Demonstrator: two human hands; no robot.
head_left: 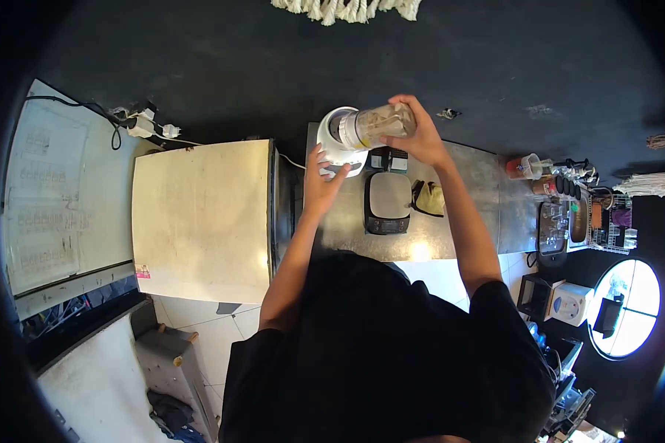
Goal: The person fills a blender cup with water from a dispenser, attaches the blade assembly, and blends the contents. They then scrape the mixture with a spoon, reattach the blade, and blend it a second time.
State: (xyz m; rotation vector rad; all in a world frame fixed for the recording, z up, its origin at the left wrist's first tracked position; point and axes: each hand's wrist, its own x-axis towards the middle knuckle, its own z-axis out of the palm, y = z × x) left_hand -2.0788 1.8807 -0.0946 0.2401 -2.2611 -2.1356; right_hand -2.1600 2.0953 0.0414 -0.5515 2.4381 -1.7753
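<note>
A white blender base (340,160) stands at the left end of the metal counter, near the dark wall. My left hand (324,184) grips its near side, with thumb and fingers spread round the body. My right hand (419,136) is wrapped round the far end of a clear blender jar (380,125). The jar lies tilted sideways, its white collar right at the top of the base. Pale residue or contents show through its wall. Close by on the counter are a black kitchen scale (389,197) with a grey plate and a yellowish cloth (430,198).
Left of the metal counter (340,236) stands a cream-topped cabinet (203,221). Plugs and cables (144,125) hang by the wall. Toward the right are a red cup (523,167), dark-lidded jars (558,186), a black tray (553,225) with glasses, a sink (580,218) and a dish rack (613,221).
</note>
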